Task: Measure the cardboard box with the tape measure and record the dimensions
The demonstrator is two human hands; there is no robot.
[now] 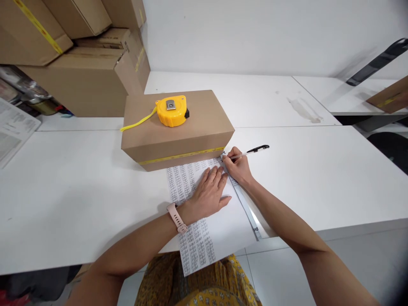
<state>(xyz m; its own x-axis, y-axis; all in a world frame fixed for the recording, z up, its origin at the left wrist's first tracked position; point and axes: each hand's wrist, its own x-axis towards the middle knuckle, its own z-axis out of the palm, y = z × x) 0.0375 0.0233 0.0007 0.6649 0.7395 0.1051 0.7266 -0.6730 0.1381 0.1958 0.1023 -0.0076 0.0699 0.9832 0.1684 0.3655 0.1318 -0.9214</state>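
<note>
A sheet of paper lies at the table's front edge, its lower part hanging over. Columns of handwriting fill its left side and run along its top. My left hand rests flat on the sheet, fingers stretched out. My right hand grips a pen with a black clip end, its tip down near the sheet's upper right corner. The tip itself is hidden by my fingers. Beneath the sheet, the edge of another printed paper shows on the right. Just beyond the papers stands a closed cardboard box with yellow tape.
On the box sits a yellow tape measure with a strap. Several cardboard boxes are stacked at the back left. Printed papers lie at the left edge. A black object leans against the wall at the right. The white table has a seam.
</note>
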